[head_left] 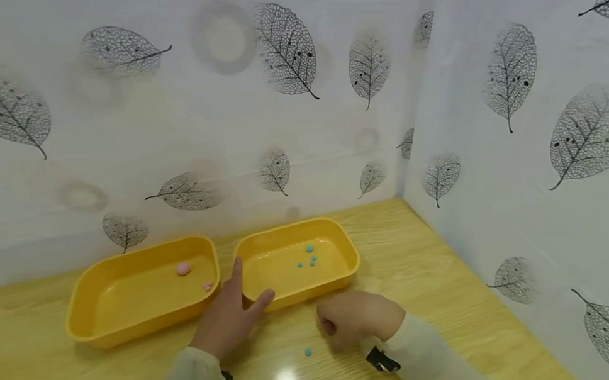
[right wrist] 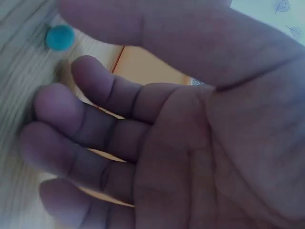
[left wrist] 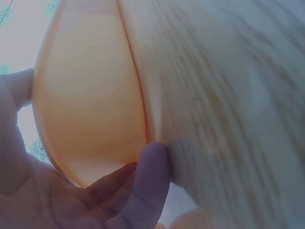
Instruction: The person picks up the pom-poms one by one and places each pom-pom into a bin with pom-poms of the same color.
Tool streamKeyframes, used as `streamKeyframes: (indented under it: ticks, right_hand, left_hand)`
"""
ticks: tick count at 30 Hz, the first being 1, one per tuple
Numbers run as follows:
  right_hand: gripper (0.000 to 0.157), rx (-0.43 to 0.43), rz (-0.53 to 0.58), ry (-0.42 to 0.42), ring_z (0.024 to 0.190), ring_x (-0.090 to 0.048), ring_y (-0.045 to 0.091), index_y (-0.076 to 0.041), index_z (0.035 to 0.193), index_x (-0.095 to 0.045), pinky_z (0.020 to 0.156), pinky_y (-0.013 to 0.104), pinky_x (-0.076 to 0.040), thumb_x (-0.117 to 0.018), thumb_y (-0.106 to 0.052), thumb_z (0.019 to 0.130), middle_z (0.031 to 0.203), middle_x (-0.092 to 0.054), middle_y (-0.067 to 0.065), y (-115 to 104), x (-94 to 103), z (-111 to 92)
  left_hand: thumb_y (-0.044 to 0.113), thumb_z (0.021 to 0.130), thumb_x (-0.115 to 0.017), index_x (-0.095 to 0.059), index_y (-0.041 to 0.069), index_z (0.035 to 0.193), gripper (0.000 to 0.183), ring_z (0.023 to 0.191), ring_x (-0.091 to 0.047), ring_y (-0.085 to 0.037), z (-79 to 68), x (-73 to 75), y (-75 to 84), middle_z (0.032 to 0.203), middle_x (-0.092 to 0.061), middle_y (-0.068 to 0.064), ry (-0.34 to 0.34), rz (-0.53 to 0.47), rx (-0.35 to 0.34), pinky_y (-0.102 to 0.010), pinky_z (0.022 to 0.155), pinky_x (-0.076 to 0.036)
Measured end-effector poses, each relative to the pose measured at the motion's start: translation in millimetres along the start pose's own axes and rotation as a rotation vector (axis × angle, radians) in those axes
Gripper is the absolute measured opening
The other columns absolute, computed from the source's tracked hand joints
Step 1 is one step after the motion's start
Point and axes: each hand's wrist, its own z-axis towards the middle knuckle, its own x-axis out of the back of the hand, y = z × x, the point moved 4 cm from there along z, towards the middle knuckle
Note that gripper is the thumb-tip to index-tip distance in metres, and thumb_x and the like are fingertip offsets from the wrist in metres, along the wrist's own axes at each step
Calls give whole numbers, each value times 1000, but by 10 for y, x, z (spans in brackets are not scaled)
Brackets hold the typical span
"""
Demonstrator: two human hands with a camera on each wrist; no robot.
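My left hand (head_left: 229, 316) grips the near left corner of the smaller yellow tray (head_left: 272, 300), thumb along the front wall and index finger up the left side. In the left wrist view, fingertips (left wrist: 155, 157) curl at the lower edge of the tray wall (left wrist: 90, 95). Several small blue balls (head_left: 309, 249) lie inside that tray. In front of it, my right hand (head_left: 360, 316) is low over the table with loosely bent fingers and nothing in them. One loose blue ball (head_left: 308, 352) lies on the wood to its left, close to the thumb tip in the right wrist view.
A larger yellow tray (head_left: 127, 329) stands to the left, holding a pink ball (head_left: 183, 268) and some smaller pink pieces (head_left: 207, 286). The wooden table (head_left: 403, 247) meets white leaf-print sheets (head_left: 332, 136) at the back and right.
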Motion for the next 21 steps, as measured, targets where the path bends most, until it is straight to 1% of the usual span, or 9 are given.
streamKeyframes:
  ticks: [2,5,7,10,12,21]
  right_hand:
    - [25,-19,-17,-17,63,-48,5,-24,74,-58,59,23,-41,-80,-14,80,70,-54,-12,-10,-19,-2]
    - [26,-18,-37,-30,62,-46,5,-24,73,-57,58,22,-40,-78,-11,80,69,-53,-12,-26,-31,3]
    - [25,-8,-37,-27,62,-46,5,-23,73,-58,59,22,-41,-77,-9,81,69,-53,-12,-34,-29,9]
    - [24,1,-40,-23,63,-48,4,-23,74,-60,61,22,-42,-78,-10,81,70,-55,-13,-38,-26,14]
    - [24,2,-44,-23,64,-49,4,-23,74,-60,62,22,-43,-79,-12,82,71,-55,-14,-37,-23,20]
    - [23,8,-29,-23,64,-48,4,-22,74,-63,62,22,-42,-81,-13,85,70,-54,-12,-14,-13,38]
  left_hand:
    - [77,95,-49,8,18,167,109,139,-48,-45,-3,6,2,163,-35,-24,0,4,-1,-62,111,-41]
    - [79,94,-48,7,17,167,110,136,-52,-45,-9,13,7,162,-36,-25,1,6,-2,-62,109,-43]
    - [79,94,-48,6,16,167,110,139,-48,-46,-15,20,9,164,-32,-25,0,4,0,-63,110,-41]
    - [78,94,-48,6,16,167,110,143,-43,-47,-23,28,4,165,-30,-25,0,10,3,-64,111,-39]
    - [77,95,-49,6,16,167,109,143,-43,-47,-23,30,1,165,-31,-25,2,12,3,-64,111,-39]
    - [82,92,-46,6,16,167,112,141,-46,-46,5,6,1,164,-33,-24,6,7,-6,-63,110,-41]
